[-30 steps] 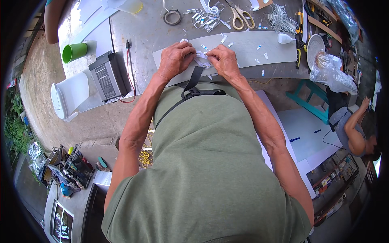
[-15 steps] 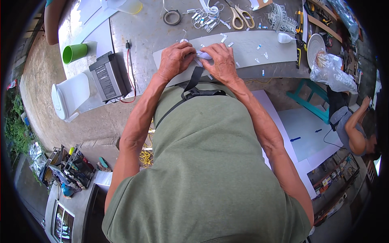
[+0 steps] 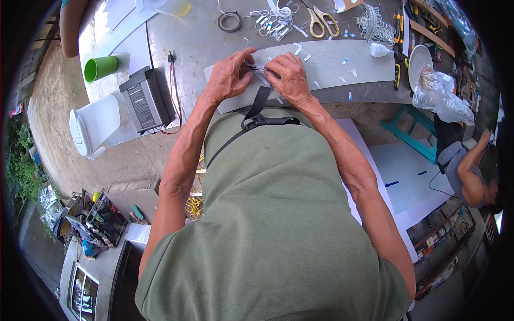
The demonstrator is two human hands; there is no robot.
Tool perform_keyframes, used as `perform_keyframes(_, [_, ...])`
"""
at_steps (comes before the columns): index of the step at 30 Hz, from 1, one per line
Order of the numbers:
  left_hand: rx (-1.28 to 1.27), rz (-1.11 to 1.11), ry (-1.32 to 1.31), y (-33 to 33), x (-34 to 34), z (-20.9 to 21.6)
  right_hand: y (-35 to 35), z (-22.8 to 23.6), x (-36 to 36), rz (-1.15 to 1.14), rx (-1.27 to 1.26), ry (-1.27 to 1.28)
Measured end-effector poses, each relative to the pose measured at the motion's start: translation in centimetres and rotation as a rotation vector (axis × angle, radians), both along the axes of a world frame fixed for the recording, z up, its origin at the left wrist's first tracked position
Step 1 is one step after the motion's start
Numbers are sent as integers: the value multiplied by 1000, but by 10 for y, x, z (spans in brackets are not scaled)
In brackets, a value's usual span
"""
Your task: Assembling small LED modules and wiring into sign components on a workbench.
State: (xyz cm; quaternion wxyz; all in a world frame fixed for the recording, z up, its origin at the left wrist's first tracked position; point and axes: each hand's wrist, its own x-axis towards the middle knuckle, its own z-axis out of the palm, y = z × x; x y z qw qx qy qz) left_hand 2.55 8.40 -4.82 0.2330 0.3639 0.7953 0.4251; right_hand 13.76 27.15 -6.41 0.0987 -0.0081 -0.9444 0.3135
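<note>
My left hand (image 3: 230, 76) is over the pale strip (image 3: 332, 65) at the near edge of the metal table, its thumb and forefinger parted. In the gap between my hands lies a small whitish piece with thin wire (image 3: 258, 69); its exact kind is unclear. My right hand (image 3: 289, 78) has its fingers curled and pinched at the right end of that piece, partly hiding it. Several small white clips (image 3: 298, 49) with blue marks are scattered on the strip around and right of my hands. A thin wire hook (image 3: 246, 43) shows just beyond my left fingers.
Black tape roll (image 3: 229, 22), a heap of wired clips (image 3: 274, 24), scissors (image 3: 323, 22) and coiled white wire (image 3: 375, 24) lie farther back. A black power unit (image 3: 144, 101), green cup (image 3: 100, 69) and clear pitcher (image 3: 96, 125) stand left. A person (image 3: 468, 171) is at the far right.
My left thumb and forefinger have spread apart from their earlier grip beside the whitish piece. My right hand stays nearly in place, with its fingers more curled.
</note>
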Motion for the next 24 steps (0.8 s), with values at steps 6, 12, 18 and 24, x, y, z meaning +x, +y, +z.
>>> perform_keyframes(6, [12, 12, -49, -2, -2, -5, -1, 1, -2, 1, -31, 5])
perform_keyframes(12, [3, -12, -29, -2, -4, -5, 1, 0, -2, 21, -43, -3])
perform_keyframes(18, [5, 2, -8, 3, -1, 1, 1, 0, -2, 26, -54, 0])
perform_keyframes(24, [-29, 10, 59, 6, 0, 0, 1, -1, -2, 26, -69, 14])
